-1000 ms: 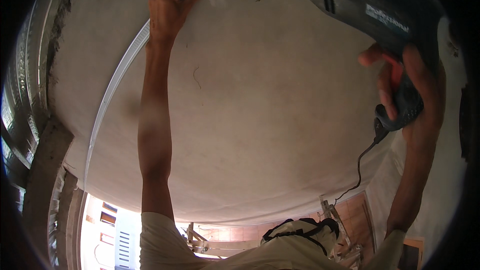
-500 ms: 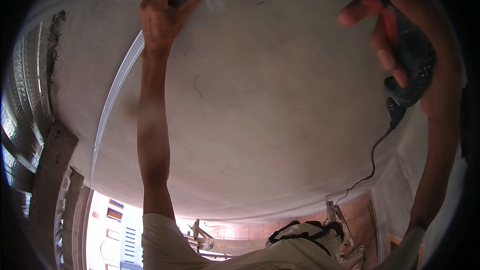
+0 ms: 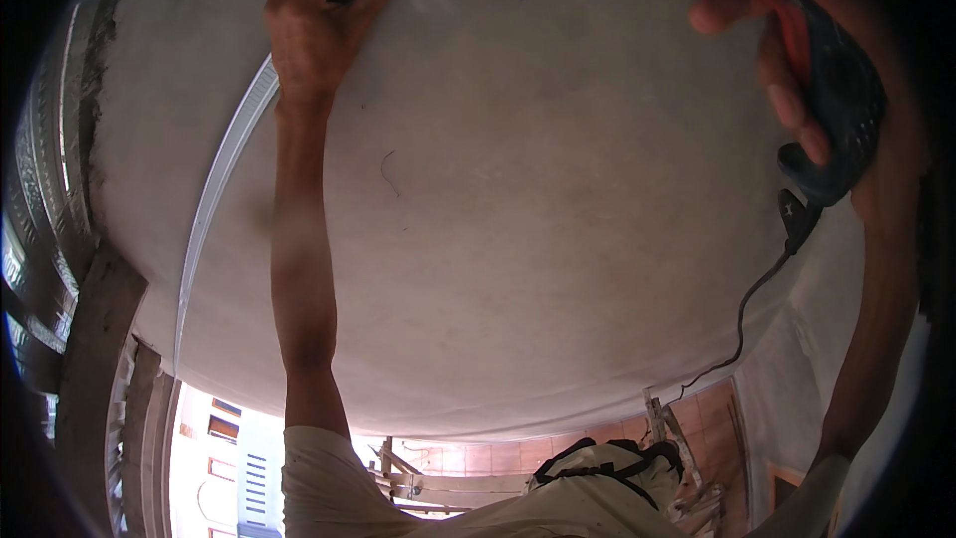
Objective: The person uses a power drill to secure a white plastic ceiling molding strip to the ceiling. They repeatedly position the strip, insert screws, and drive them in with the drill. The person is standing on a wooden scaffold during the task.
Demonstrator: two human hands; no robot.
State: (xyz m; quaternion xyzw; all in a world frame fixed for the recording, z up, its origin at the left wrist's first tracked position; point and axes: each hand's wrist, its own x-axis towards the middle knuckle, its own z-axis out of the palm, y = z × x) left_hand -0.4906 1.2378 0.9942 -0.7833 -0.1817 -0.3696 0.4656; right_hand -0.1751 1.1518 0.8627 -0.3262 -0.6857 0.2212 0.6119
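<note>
I look up at a pale plaster ceiling (image 3: pixel 518 199). My left hand (image 3: pixel 314 20) is raised to it and presses a thin metal strip (image 3: pixel 214 189) against the surface near the top edge, fingers pinching a small part there. My right hand (image 3: pixel 797 70) grips the handle of a dark corded power drill (image 3: pixel 841 100), with one finger on its red trigger. The drill's body runs out of view at the top right. Its black cable (image 3: pixel 747 309) hangs down toward the floor.
A corrugated metal sheet (image 3: pixel 40 189) and rough timber beams (image 3: pixel 95 369) line the left. Below, a bright opening shows a building outside, with a tiled floor and a wooden ladder (image 3: pixel 667 438) at the lower right. A white wall (image 3: pixel 827 339) stands at the right.
My right hand has lifted the drill up and to the right, so most of its body has left the view. My left hand stays on the strip, shifted slightly left.
</note>
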